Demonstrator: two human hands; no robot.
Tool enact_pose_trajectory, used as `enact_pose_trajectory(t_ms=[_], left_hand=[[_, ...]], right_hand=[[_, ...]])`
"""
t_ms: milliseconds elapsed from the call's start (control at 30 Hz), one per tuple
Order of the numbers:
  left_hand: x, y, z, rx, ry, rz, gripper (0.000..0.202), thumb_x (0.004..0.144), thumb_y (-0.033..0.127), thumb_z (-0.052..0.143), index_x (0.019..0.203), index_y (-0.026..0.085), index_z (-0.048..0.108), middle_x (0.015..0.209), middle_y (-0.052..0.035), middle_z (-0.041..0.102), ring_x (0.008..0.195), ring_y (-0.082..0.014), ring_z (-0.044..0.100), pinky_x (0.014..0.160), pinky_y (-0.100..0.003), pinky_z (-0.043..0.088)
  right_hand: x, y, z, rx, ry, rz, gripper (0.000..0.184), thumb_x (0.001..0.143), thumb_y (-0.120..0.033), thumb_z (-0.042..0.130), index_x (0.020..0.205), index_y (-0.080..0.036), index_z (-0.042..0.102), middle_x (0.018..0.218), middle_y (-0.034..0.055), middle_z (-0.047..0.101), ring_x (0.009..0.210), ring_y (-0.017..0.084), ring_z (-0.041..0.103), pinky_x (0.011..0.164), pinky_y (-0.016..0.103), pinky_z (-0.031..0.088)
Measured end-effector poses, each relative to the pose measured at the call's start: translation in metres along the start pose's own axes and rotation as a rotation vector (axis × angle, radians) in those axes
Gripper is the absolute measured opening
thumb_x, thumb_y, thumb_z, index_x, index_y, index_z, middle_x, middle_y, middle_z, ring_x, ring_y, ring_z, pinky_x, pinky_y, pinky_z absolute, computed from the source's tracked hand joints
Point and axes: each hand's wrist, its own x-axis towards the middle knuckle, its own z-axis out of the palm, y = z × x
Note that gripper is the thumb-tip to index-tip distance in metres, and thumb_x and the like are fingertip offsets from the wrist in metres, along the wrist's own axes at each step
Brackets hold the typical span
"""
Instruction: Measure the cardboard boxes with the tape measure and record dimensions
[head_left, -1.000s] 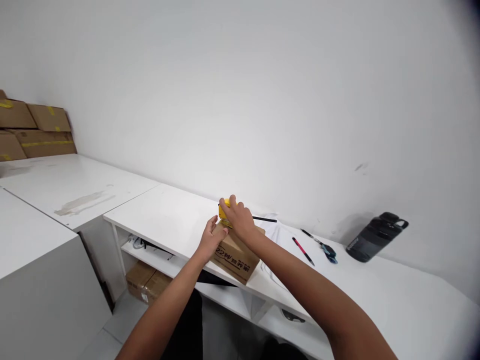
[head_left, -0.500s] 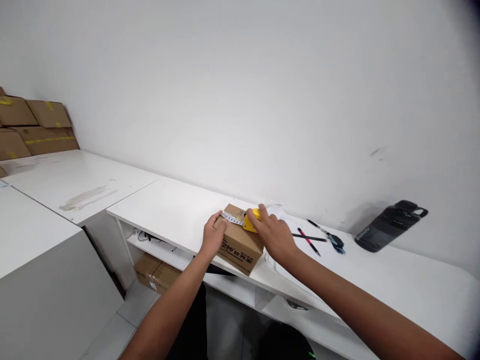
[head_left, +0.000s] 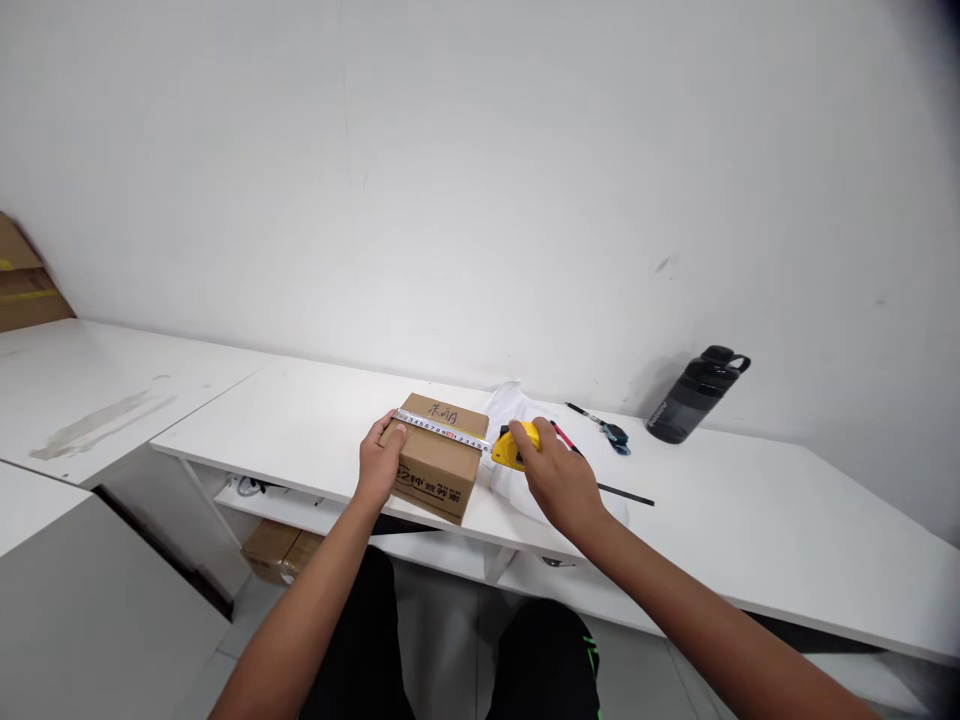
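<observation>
A brown cardboard box point(head_left: 435, 462) with dark printing and handwriting on top sits on the white counter. Across its top, from the left edge past the right edge, stretches the blade point(head_left: 442, 432) of a tape measure. My left hand point(head_left: 380, 462) pinches the blade's end against the box's left edge, thumb on top. Just right of the box, my right hand point(head_left: 559, 475) is closed around the yellow tape measure case point(head_left: 508, 450). Crumpled white paper or plastic point(head_left: 510, 403) lies behind and under the right hand.
A dark water bottle point(head_left: 694, 398) leans tilted near the wall. Close by lie a pen point(head_left: 585, 411), a dark blue item point(head_left: 616, 437) and a black stick point(head_left: 628, 494). Below the counter point(head_left: 750, 520), a shelf point(head_left: 292, 508) holds cables, with a carton point(head_left: 274, 550) on the floor.
My right hand has drawn the tape measure case rightward off the box, so more blade shows across the top. My left hand stays at the box's left edge. The view has shifted right.
</observation>
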Motion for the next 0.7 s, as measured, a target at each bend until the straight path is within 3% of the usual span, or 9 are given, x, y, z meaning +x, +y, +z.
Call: enact_pose_trajectory(t_ms=[200,367,433,533,700], left_hand=[[0.001,-0.002,0.000,-0.012,-0.005,0.010,0.043,0.083,0.035,0.062,0.122,0.017,0.063,0.128,-0.0096,0.063,0.117,-0.0242,0.059,0.101,-0.036,0.045],[0.001,-0.002,-0.001,-0.026,-0.014,0.013,0.043,0.084,0.035,0.062,0.123,0.018,0.063,0.129,-0.0098,0.063,0.117,-0.0246,0.059,0.101,-0.037,0.045],[0.000,-0.002,-0.001,-0.024,-0.025,0.006,0.043,0.085,0.036,0.061,0.124,0.018,0.062,0.129,-0.0097,0.063,0.116,-0.0247,0.059,0.100,-0.037,0.046],[-0.004,-0.001,0.002,0.003,-0.012,0.012,0.044,0.087,0.035,0.057,0.127,0.018,0.059,0.131,-0.0097,0.061,0.119,-0.0243,0.057,0.103,-0.037,0.044],[-0.019,0.003,0.016,0.124,0.190,0.066,0.047,0.094,0.036,0.044,0.137,0.019,0.050,0.149,-0.0095,0.041,0.139,-0.0221,0.037,0.117,-0.035,0.029]], right_hand=[[0.005,-0.011,-0.001,0.006,0.067,-0.047,0.059,0.087,-0.005,0.037,0.143,-0.025,0.038,0.135,0.0171,0.047,0.078,0.020,0.059,0.058,0.029,0.043],[0.000,0.001,-0.007,0.365,0.090,-0.144,0.051,0.094,-0.034,0.047,0.143,-0.028,0.039,0.132,0.0146,0.046,0.085,0.020,0.061,0.061,0.028,0.050],[-0.001,0.006,-0.009,0.448,0.080,-0.139,0.046,0.096,-0.035,0.043,0.141,-0.030,0.041,0.130,0.0129,0.047,0.081,0.017,0.061,0.058,0.026,0.049],[0.007,0.005,-0.010,0.375,0.065,-0.113,0.042,0.097,-0.033,0.040,0.139,-0.031,0.044,0.129,0.0129,0.047,0.076,0.017,0.061,0.055,0.026,0.047],[0.052,-0.028,-0.015,0.219,-0.019,-0.161,0.045,0.097,-0.033,0.039,0.143,-0.036,0.037,0.135,0.0132,0.041,0.075,0.017,0.061,0.057,0.026,0.044]])
